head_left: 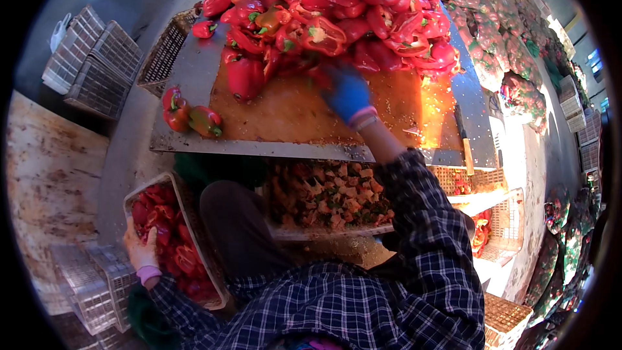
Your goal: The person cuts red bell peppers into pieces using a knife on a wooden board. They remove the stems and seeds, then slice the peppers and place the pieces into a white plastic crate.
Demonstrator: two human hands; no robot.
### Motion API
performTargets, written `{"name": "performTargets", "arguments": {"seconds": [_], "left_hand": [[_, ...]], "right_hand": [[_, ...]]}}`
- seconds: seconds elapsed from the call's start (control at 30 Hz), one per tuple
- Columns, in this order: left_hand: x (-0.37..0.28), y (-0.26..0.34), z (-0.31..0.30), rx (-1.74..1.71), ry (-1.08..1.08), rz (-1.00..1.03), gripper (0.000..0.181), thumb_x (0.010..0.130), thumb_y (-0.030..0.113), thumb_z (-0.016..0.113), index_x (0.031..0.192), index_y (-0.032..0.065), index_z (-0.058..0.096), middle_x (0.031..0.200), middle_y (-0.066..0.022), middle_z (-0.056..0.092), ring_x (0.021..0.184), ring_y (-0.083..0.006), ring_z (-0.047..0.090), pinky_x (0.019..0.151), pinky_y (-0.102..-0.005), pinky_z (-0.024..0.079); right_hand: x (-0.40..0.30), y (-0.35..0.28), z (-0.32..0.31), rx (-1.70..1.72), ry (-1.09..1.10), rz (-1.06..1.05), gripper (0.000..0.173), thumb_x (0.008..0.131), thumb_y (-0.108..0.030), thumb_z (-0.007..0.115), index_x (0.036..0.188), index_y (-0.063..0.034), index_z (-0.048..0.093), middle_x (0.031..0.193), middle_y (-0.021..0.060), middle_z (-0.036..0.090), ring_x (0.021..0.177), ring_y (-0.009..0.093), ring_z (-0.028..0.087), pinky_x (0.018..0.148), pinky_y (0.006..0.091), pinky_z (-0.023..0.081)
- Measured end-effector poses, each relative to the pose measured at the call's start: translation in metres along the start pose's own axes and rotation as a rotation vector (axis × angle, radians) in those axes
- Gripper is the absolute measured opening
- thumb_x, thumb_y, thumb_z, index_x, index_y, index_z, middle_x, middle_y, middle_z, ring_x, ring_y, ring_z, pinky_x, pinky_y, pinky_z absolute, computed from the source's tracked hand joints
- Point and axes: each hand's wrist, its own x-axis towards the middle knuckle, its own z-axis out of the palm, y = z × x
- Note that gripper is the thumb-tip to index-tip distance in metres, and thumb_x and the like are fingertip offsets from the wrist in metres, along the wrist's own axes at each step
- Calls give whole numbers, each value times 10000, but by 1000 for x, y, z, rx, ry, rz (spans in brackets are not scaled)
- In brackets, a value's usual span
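Note:
A large heap of red bell peppers (320,34), many cut in halves, covers the far part of a metal table (180,143) with an orange-brown board (291,121) on it. My right hand (349,93), in a blue glove, reaches to the heap's near edge; it is blurred, and its fingertips are hidden. My left hand (141,248), in a pale glove, lies at the left rim of a plastic crate (221,296) of red pepper pieces (184,257), thumb spread over them. Whether it grips a piece is unclear. A knife with a wooden handle (467,155) rests at the table's right side.
Below the table, a container (335,236) holds pepper cores and scraps. Two peppers (205,121) lie at the table's left corner. Stacked crates (104,68) stand at left, more crates (505,223) at right. Net sacks of peppers (500,43) are piled at far right.

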Motion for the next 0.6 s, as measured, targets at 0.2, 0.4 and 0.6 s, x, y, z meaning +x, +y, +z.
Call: {"name": "performTargets", "arguments": {"seconds": [0.2,0.4,0.6], "left_hand": [[-4,182,-7,-784,-144,374,497,859,103,732,1335,51,599,1310,-141,605,1203,-286,586,1048,-368,445],[-24,312,-21,-733,-249,875,438,842,139,732,1261,46,646,1201,-153,662,1128,-325,626,990,-380,472],[-35,413,31,-721,-385,1165,382,846,147,713,1211,52,659,1075,-159,672,1012,-351,642,888,-406,507]], "right_hand": [[17,5,19,-291,-182,-68,419,742,-380,736,1100,-174,667,1145,95,663,1025,357,609,848,474,505],[-49,-6,-58,-321,-350,5,354,766,-458,670,1003,-195,682,946,79,706,970,346,625,780,508,479],[-102,27,-116,-17,-449,364,304,860,-431,647,1014,-179,720,935,163,726,926,362,696,802,481,538]]}}
